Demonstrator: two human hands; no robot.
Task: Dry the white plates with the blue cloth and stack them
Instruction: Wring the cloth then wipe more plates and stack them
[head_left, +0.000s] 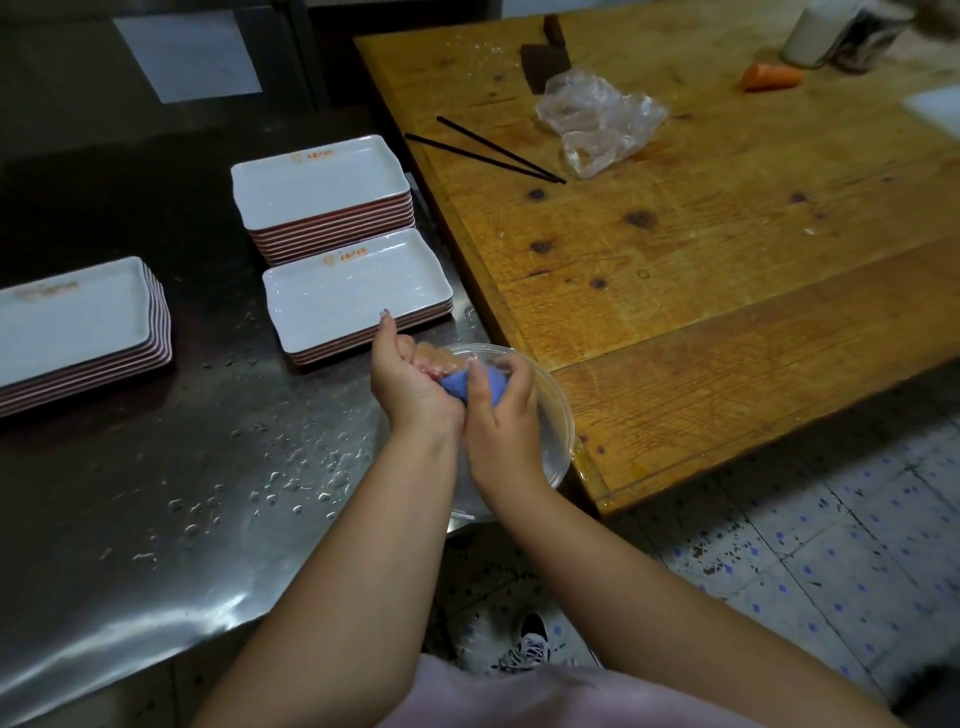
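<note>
Both my hands squeeze a bunched blue cloth (470, 385) over a clear plastic bowl (558, 415) at the steel counter's right edge. My left hand (410, 382) wraps the cloth from the left, and my right hand (501, 410) grips it from the right. Three stacks of white rectangular plates stand on the counter: a tall one (322, 187) at the back, a low one (353, 291) just beyond my hands, and one (72, 322) at the far left.
Water drops (291, 483) speckle the steel counter (156, 519). To the right stands a wooden table (727, 260) with black chopsticks (488, 150), a crumpled plastic bag (597, 119), a cleaver (545, 57) and a carrot piece (771, 77). Tiled floor (831, 545) lies below.
</note>
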